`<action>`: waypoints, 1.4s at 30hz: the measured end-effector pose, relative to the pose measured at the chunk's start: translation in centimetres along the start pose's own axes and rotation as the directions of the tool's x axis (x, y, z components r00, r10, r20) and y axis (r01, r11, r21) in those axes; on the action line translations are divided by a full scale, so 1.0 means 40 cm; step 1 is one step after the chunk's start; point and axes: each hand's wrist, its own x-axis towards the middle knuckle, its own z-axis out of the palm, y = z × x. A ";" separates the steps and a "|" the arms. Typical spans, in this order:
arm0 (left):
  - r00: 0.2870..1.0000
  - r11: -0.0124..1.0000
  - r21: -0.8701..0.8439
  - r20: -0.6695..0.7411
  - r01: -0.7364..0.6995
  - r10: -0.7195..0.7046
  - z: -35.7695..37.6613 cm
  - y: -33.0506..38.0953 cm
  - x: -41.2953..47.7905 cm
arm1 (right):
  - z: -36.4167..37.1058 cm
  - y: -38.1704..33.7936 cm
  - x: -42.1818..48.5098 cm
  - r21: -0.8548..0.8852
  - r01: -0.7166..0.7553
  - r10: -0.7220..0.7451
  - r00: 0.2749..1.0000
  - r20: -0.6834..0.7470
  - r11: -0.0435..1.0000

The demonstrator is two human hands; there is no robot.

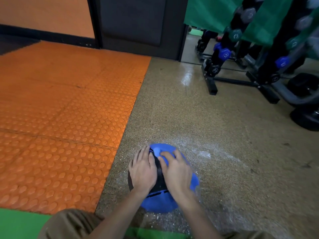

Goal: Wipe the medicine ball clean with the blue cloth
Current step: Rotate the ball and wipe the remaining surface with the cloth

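Speckled floor (207,126) bears the medicine ball (160,202), left hand (142,171) and right hand (177,171) flat on it, fingers (140,155) spread.

Speckled floor (189,109) — medicine ball (158,202), orange studded mat (60,109), dumbbell rack (211,81)

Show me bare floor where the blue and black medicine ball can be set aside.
Free: the speckled tan floor ahead of the blue and black medicine ball, between the orange studded mat and the black dumbbell rack; the mat is bare too. Crowded: far right, by the rack's feet and dark weight plates.
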 end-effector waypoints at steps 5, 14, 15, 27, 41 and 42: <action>0.991 0.989 -0.072 -0.020 -0.132 0.131 -0.007 -0.028 -0.058 | 0.019 0.023 0.150 0.036 -0.200 0.171 0.906 0.387 0.979; 0.953 0.966 0.141 0.247 -0.217 0.178 -0.114 -0.190 0.067 | 0.022 0.263 0.033 0.142 -0.531 0.409 0.773 0.484 0.835; 0.964 0.960 0.235 0.247 -0.154 0.094 -0.132 -0.199 0.090 | 0.018 0.276 0.017 0.142 -0.550 0.430 0.767 0.476 0.823; 0.992 1.000 -0.003 0.124 -0.030 0.030 -0.186 -0.225 0.085 | 0.006 0.259 -0.012 0.287 -0.526 0.384 0.818 0.428 0.800; 0.939 0.983 0.056 0.288 0.177 -0.186 -0.165 -0.146 0.212 | 0.092 0.090 0.018 0.551 -0.513 0.289 0.848 0.444 0.658; 0.919 0.984 0.067 0.353 0.164 -0.177 -0.169 -0.133 0.224 | 0.102 0.085 0.024 0.578 -0.556 0.335 0.827 0.451 0.597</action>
